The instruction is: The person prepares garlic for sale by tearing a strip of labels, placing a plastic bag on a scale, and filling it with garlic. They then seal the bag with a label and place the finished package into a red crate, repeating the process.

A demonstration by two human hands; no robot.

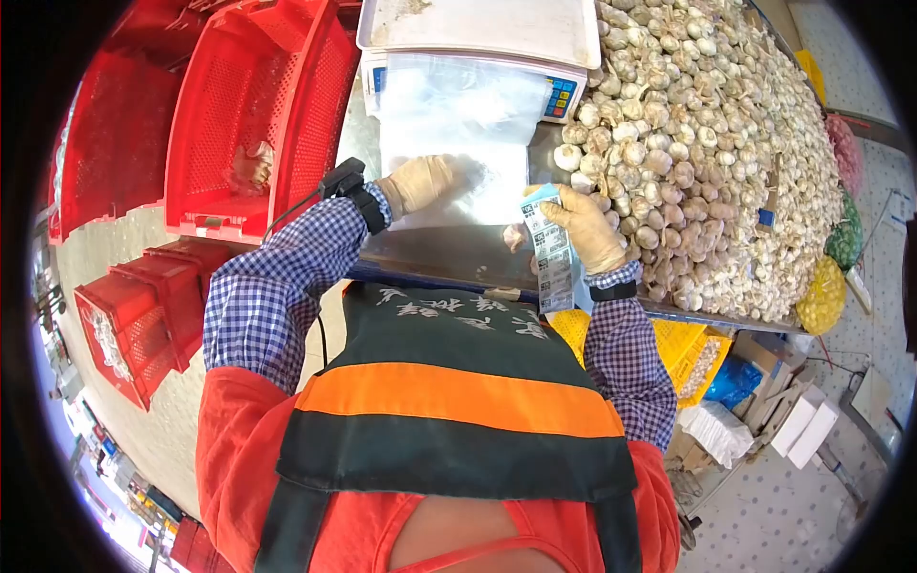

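My right hand (pixel 585 227), in a pale glove, pinches a strip of printed labels (pixel 552 260) that hangs down over the table's front edge, with light blue backing showing. My left hand (pixel 420 183), gloved too, rests on a stack of clear plastic bags (pixel 458 119); its fingertips are blurred against the plastic, so I cannot tell whether they grip a bag. The stack lies against the front of a white weighing scale (pixel 478 24) with a blue keypad (pixel 559 95). A loose garlic bulb (pixel 515 237) sits on the metal tabletop (pixel 430 246) between my hands.
A large heap of garlic bulbs (pixel 697 162) covers the table's right side. Red perforated crates (pixel 224 143) stand at left, with more red crates (pixel 143 306) lower down. Below the table at right are a yellow crate (pixel 693 358), a blue bag (pixel 734 382) and cardboard.
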